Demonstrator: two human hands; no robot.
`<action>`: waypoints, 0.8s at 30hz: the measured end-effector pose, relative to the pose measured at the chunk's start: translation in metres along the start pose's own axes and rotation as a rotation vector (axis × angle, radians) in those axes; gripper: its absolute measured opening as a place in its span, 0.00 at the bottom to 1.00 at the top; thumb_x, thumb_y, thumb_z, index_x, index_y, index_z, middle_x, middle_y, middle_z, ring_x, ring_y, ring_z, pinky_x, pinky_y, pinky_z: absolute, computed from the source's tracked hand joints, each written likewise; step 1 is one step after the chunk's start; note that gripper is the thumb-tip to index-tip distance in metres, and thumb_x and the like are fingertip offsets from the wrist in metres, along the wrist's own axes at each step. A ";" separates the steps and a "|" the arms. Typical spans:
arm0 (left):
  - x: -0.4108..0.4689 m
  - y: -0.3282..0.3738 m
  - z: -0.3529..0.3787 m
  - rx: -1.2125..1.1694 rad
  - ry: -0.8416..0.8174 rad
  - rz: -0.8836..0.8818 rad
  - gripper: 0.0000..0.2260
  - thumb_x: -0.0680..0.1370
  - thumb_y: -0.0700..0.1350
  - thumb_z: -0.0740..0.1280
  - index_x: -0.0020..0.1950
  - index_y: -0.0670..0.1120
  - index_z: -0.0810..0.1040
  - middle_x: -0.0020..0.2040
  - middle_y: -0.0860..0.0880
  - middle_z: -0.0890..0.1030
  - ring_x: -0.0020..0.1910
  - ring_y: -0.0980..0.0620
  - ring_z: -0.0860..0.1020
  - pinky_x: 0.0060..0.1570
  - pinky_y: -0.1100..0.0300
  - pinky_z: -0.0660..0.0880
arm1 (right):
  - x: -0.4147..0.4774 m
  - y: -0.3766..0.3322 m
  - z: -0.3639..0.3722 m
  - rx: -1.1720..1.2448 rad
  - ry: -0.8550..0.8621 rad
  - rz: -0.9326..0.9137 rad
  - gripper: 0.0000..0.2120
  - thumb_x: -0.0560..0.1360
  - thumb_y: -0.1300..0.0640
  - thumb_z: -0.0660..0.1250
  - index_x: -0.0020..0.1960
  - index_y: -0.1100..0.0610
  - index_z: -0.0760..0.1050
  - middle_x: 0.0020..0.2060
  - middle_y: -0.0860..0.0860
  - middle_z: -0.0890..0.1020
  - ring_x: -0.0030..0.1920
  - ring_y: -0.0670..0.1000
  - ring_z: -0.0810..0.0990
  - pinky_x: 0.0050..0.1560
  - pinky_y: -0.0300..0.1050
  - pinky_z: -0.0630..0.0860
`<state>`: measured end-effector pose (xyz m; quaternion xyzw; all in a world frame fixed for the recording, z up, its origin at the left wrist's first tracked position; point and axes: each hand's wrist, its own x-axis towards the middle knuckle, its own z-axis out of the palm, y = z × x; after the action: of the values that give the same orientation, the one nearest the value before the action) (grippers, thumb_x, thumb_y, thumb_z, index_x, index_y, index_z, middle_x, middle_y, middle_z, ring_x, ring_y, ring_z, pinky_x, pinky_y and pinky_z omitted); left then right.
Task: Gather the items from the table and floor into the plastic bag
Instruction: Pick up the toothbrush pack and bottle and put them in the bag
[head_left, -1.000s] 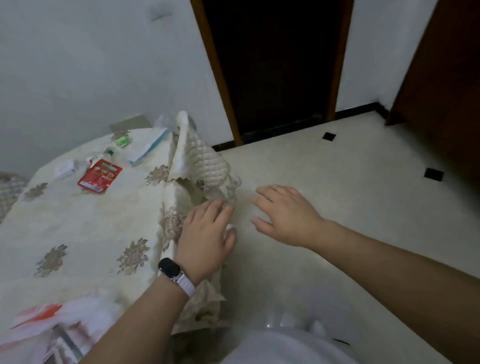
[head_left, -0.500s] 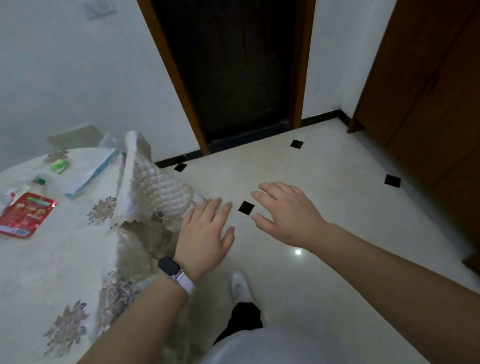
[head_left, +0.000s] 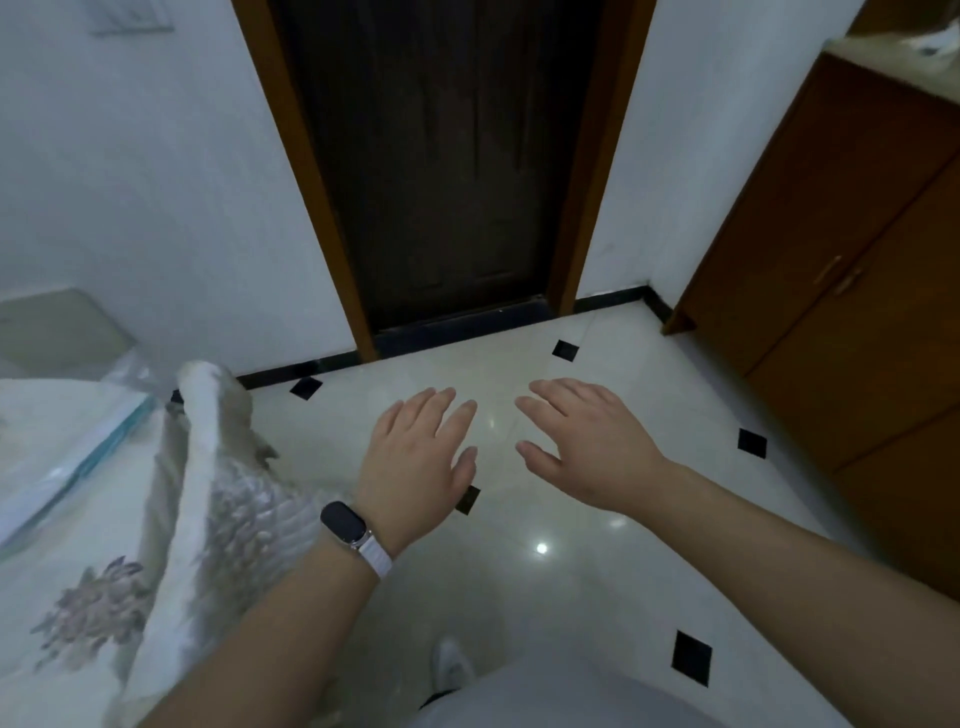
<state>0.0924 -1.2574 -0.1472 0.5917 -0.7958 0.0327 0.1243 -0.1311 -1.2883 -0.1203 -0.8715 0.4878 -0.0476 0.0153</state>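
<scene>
Head view: the table (head_left: 31, 545) fills the lower left corner, covered by a pale tablecloth (head_left: 93, 613) with a flower print. At the table's right edge a quilted corner of the cloth (head_left: 208, 467) is folded up and stands in a ridge. A flat white packet (head_left: 62, 462) with a teal edge lies on the table just left of that ridge. At the far edge of the table sits a bit of clear plastic (head_left: 124, 371), too blurred to tell whether it is a bag.

To the right of the table, both arms reach out over the shiny white floor (head_left: 545, 587), which has small black diamond tiles. The left hand (head_left: 415, 457) hangs in the air near the table's right edge, palm down, fingers straight and slightly spread, holding nothing. Its wrist carries a dark watch (head_left: 345, 525) on a white strap. The right hand (head_left: 592, 447) is farther from the table, beside the left hand and apart from it, also palm down with relaxed, spread fingers and nothing in it.

Beyond the table, across the floor, stands a dark door (head_left: 436, 166) in a brown frame. A brown cabinet (head_left: 857, 312) stands well apart from the table, at the right wall. One white shoe (head_left: 452, 665) shows on the floor below the hands.
</scene>
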 end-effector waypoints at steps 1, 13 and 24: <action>0.012 -0.009 0.001 0.000 0.006 -0.008 0.21 0.78 0.53 0.62 0.70 0.47 0.73 0.67 0.44 0.76 0.67 0.43 0.73 0.65 0.45 0.69 | 0.014 0.002 0.001 0.004 -0.002 -0.005 0.26 0.78 0.39 0.54 0.68 0.53 0.73 0.66 0.53 0.76 0.65 0.55 0.74 0.64 0.53 0.70; 0.171 -0.057 0.042 0.010 -0.050 -0.068 0.22 0.78 0.55 0.60 0.69 0.48 0.73 0.67 0.45 0.76 0.66 0.43 0.73 0.64 0.45 0.69 | 0.176 0.096 0.023 0.067 -0.073 -0.040 0.28 0.78 0.39 0.52 0.70 0.53 0.72 0.67 0.53 0.76 0.66 0.56 0.73 0.66 0.54 0.69; 0.331 -0.092 0.049 0.145 -0.054 -0.281 0.21 0.79 0.56 0.58 0.68 0.49 0.74 0.68 0.46 0.75 0.67 0.45 0.72 0.67 0.48 0.67 | 0.356 0.195 0.016 0.188 -0.092 -0.249 0.31 0.76 0.38 0.49 0.70 0.54 0.72 0.68 0.54 0.75 0.68 0.57 0.72 0.67 0.55 0.68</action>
<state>0.0827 -1.6036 -0.1246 0.7054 -0.7038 0.0565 0.0629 -0.1107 -1.6939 -0.1260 -0.9213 0.3680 -0.0544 0.1130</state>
